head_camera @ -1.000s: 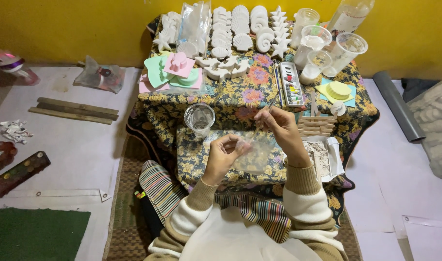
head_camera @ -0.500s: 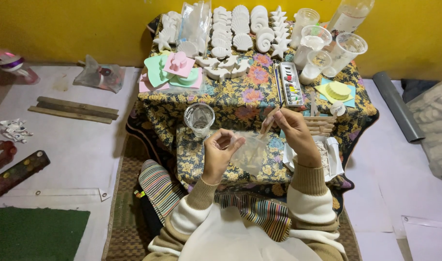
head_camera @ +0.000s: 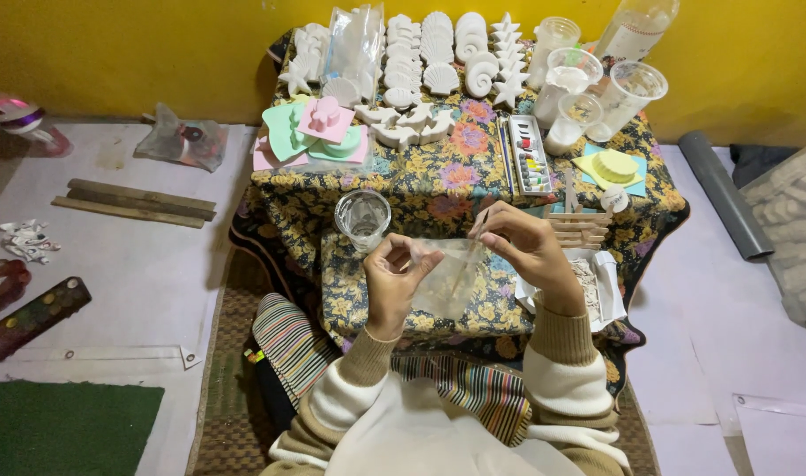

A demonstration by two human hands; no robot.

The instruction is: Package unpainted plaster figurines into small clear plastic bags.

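**A:** What is lying around the person?

**B:** A yellow wall (head_camera: 156,53) is running across the top of the frame, and a low table under a flowered cloth (head_camera: 438,181) is filling the centre. White plaster shell shapes (head_camera: 447,53) are crowding its far edge, clear plastic cups (head_camera: 597,88) are standing at the upper right, and a paint strip (head_camera: 528,154) is lying just below them. A small glass of water (head_camera: 362,217) is sitting left of centre.

**A:** And the hands?

**B:** Both are working over the near edge of the table, in the middle of the frame. The left hand (head_camera: 394,282) is curling inward, its thumb and fingertips pinched narrowly on the left edge of a clear plastic bag (head_camera: 447,282). The right hand (head_camera: 531,251) is gripping the bag's other side from above, fingers bent and close together, and a thin brush-like stick (head_camera: 475,236) is passing between its fingers and pointing down toward the bag.

**A:** Is anything inside the bag?

**B:** I cannot tell; it is showing only as see-through film with the cloth behind it.

**A:** What is sitting beside the hands?

**B:** A white tray of pale material (head_camera: 592,286) is lying just right of the right wrist. Far at the lower left, a dark paint palette (head_camera: 33,317) is resting on the pale floor sheet.
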